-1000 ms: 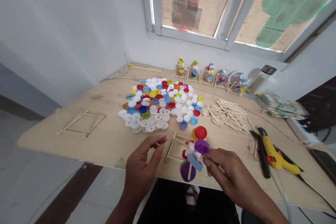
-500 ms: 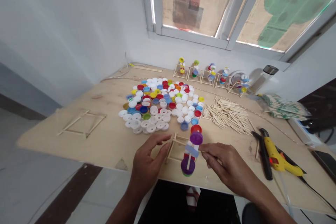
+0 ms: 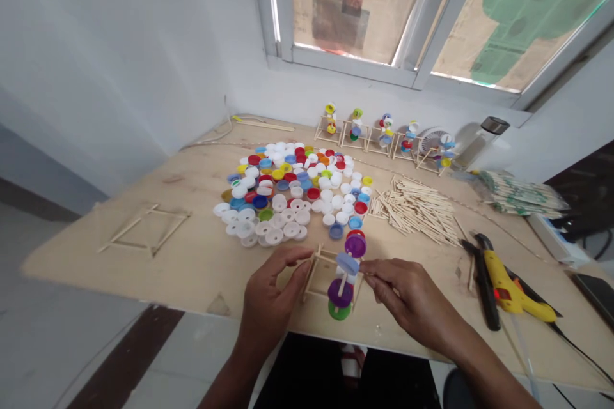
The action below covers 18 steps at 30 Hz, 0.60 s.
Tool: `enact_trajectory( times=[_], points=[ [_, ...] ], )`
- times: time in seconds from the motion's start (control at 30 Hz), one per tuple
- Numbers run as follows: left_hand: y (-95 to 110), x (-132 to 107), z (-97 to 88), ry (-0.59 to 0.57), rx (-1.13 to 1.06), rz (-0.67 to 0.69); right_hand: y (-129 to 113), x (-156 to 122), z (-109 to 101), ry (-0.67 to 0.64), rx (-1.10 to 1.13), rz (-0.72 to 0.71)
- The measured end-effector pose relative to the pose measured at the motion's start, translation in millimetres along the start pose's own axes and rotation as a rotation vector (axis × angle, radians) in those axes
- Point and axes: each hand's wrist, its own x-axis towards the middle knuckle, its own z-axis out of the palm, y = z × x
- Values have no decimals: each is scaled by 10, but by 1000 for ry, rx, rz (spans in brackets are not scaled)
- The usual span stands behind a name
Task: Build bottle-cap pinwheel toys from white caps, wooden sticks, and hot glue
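My left hand (image 3: 271, 297) has its thumb and fingertips at the left side of a small wooden stick frame (image 3: 314, 271), holding it upright on the table. On the right, my right hand (image 3: 405, 291) pinches the end of a thin stick axle beside the frame. Between my hands, a wheel of bottle caps (image 3: 348, 263) sits on that axle, with purple, light blue, white, red and green caps joined by sticks. The part of the axle inside my right fingers is hidden.
Loose bottle caps (image 3: 292, 195) spread behind my hands, with a pile of sticks (image 3: 419, 208) to their right. A yellow glue gun (image 3: 515, 291) and black-handled pliers (image 3: 485, 294) lie at right. Another stick frame (image 3: 146, 228) is at left. Several finished cap wheels (image 3: 357, 128) line the wall.
The cap wheel has turned on its axle: the light blue cap has tilted and the green cap at the bottom shows more. My hands have stayed nearly in place.
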Motion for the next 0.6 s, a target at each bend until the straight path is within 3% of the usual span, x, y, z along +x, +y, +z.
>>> enact_trajectory(
  times=[0.6],
  points=[
    [-133, -26, 40, 11, 13, 15, 34, 42, 0, -2, 82, 25]
  ],
)
